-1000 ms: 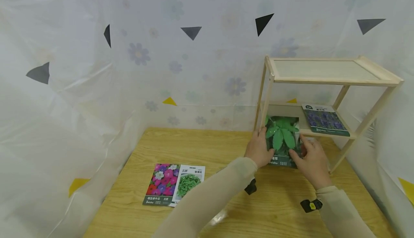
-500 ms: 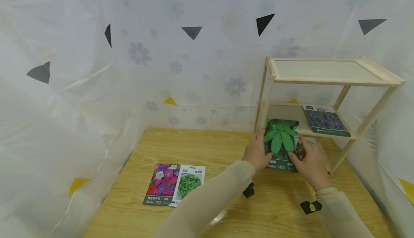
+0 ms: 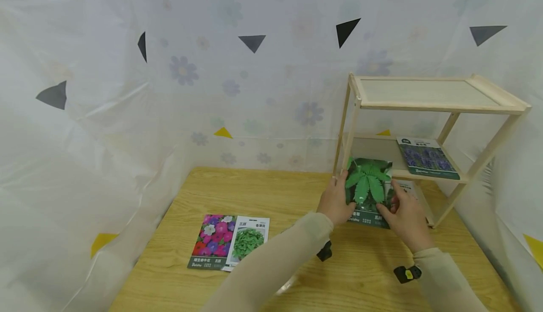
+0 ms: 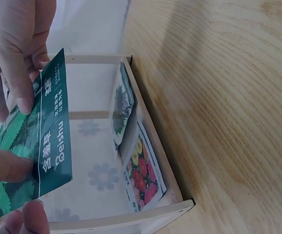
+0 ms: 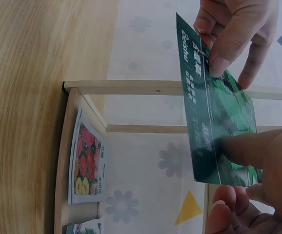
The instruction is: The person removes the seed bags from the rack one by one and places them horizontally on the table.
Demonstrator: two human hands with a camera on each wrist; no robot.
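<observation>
Both hands hold a green seed packet (image 3: 368, 192) with a leaf picture, in front of the left part of the wooden rack's middle shelf. My left hand (image 3: 335, 201) pinches its left edge, thumb on the printed face. On the right edge, my right hand (image 3: 407, 217) pinches it the same way. The wrist views show the packet tilted and off the rack's boards. A purple-flower seed packet (image 3: 426, 158) lies on the middle shelf at the right. On the bottom shelf lie a red-and-yellow flower packet (image 4: 143, 171) and another seed packet (image 4: 122, 108), its picture partly seen.
The rack (image 3: 424, 108) stands at the table's back right, its front left post close to my left hand. A pink-flower packet (image 3: 214, 242) and a white packet with green leaves (image 3: 248, 241) lie side by side on the wooden table (image 3: 263, 189), left of my left forearm.
The green packet has come down slightly in the head view, both hands moving with it. More of the bottom shelf's packet shows behind my right hand.
</observation>
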